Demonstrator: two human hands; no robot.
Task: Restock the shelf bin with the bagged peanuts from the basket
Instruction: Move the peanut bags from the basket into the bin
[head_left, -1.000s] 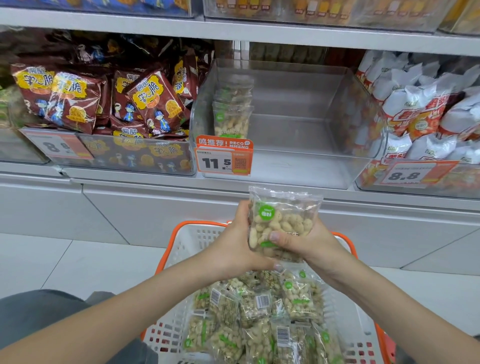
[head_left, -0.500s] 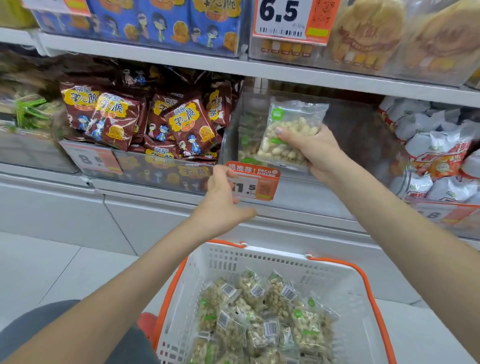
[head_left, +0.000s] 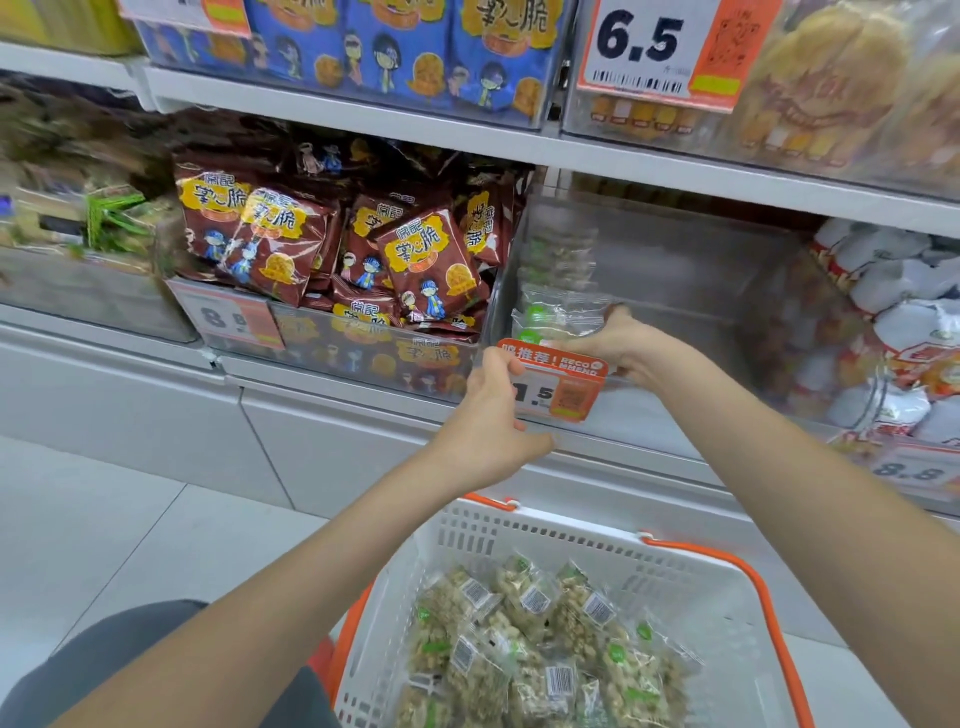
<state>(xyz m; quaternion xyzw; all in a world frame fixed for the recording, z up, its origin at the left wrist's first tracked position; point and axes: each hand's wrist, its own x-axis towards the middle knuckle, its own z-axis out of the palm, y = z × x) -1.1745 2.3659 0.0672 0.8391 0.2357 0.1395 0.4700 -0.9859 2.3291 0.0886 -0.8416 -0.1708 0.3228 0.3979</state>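
Note:
A clear plastic shelf bin (head_left: 691, 291) sits on the middle shelf, with an orange price tag (head_left: 558, 382) on its front. My right hand (head_left: 618, 340) reaches over the front wall and holds a clear bag of peanuts (head_left: 558, 317) at the bin's front left, against bags standing there. My left hand (head_left: 491, 415) grips the bin's front edge beside the tag. Below, a white basket with orange handles (head_left: 696, 577) holds several more peanut bags (head_left: 540, 649).
A bin of brown snack packs (head_left: 322, 249) stands left of the peanut bin, and white-and-red packs (head_left: 904, 322) fill the bin on the right. The shelf above (head_left: 467, 132) carries blue packs and a 6.5 price tag. My knee (head_left: 130, 654) shows at the lower left over the tiled floor.
My right hand has carried the bag from above the basket up and down into the bin's front left. My left hand let go of the bag and took the bin's front edge.

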